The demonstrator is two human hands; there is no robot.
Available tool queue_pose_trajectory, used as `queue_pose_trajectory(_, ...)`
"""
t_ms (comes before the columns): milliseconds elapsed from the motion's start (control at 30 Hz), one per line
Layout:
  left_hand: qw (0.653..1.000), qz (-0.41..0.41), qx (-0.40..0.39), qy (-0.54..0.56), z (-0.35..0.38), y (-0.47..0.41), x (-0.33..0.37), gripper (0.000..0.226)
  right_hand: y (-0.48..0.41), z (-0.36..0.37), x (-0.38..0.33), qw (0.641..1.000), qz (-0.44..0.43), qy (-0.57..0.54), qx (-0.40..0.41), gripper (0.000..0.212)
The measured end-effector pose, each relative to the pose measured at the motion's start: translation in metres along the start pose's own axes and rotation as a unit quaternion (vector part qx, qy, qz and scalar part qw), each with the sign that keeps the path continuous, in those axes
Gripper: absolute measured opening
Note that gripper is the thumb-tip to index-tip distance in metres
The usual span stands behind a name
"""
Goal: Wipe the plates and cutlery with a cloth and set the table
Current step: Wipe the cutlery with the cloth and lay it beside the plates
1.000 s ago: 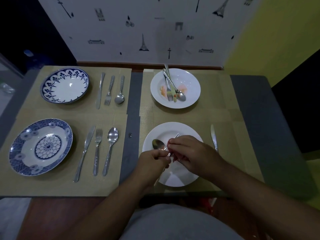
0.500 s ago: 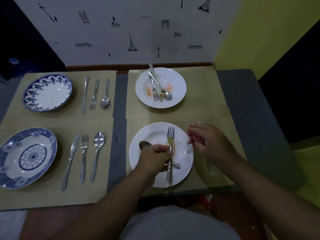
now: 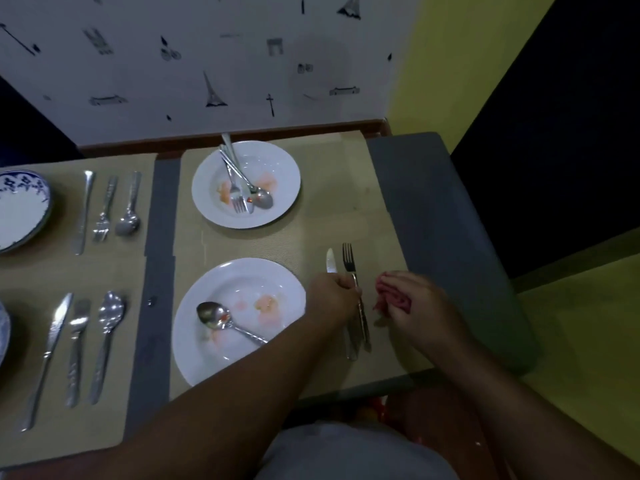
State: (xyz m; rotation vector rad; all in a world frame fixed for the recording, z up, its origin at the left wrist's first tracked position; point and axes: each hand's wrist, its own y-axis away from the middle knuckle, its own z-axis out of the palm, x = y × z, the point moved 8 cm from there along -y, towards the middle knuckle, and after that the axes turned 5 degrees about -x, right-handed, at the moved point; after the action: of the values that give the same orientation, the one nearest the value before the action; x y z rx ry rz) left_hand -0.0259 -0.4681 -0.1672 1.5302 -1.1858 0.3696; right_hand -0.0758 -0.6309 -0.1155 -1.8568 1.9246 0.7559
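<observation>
Tan placemat [image 3: 329, 209] carries two stained white plates: near plate [image 3: 214, 368], and far plate [image 3: 280, 161] at its 12 o'clock. Left hand [image 3: 332, 299], at the near plate's 3 o'clock, grips a fork [image 3: 348, 256]. Right hand [image 3: 415, 306], apart from it and farther toward 3 o'clock, bunches a red cloth [image 3: 391, 294]. The fork lies just beside a knife [image 3: 330, 261]. Spoon [image 3: 214, 315] lies in the near plate.

No readable text or labels anywhere.

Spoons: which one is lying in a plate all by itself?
The spoon in the near white plate. The spoon in the far white plate lies with a fork and knife; the other two lie on placemats.
</observation>
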Motion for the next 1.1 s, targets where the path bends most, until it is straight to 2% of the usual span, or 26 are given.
queue_pose_trajectory(333,0.994,0.002,0.020,-0.109,0.026,-0.018,-0.002,0.008,-0.009,0.001,0.019,0.999,-0.001,-0.027,-0.038,0.050)
queue_pose_trajectory(467,0.982,0.050,0.064,-0.173,0.021,-0.012,0.007,0.006,-0.014,0.002,0.022,0.998,0.002,-0.047,-0.041,0.050)
queue_pose_trajectory(533,0.969,0.106,0.079,-0.209,0.021,-0.008,0.015,0.015,-0.017,0.003,0.023,0.998,-0.002,-0.047,-0.041,0.049)
queue_pose_trajectory(633,0.926,0.205,0.045,-0.314,0.034,-0.006,0.022,0.050,-0.019,0.002,0.024,0.998,-0.004,-0.045,-0.043,0.049)
queue_pose_trajectory(700,0.895,0.220,0.005,-0.388,0.045,-0.007,0.017,0.067,-0.019,0.002,0.024,0.998,-0.005,-0.043,-0.049,0.048)
queue_pose_trajectory(767,0.877,0.209,-0.010,-0.432,0.050,-0.011,0.009,0.074,-0.019,0.003,0.024,0.998,-0.007,-0.034,-0.054,0.048)
queue_pose_trajectory(900,0.871,0.234,0.005,-0.432,0.048,-0.010,0.010,0.071,-0.019,0.006,0.020,0.998,-0.007,-0.028,-0.061,0.048)
queue_pose_trajectory(1100,0.882,0.314,0.082,-0.343,0.006,0.026,0.030,0.051,-0.021,0.012,-0.008,0.997,-0.045,-0.024,-0.052,0.047)
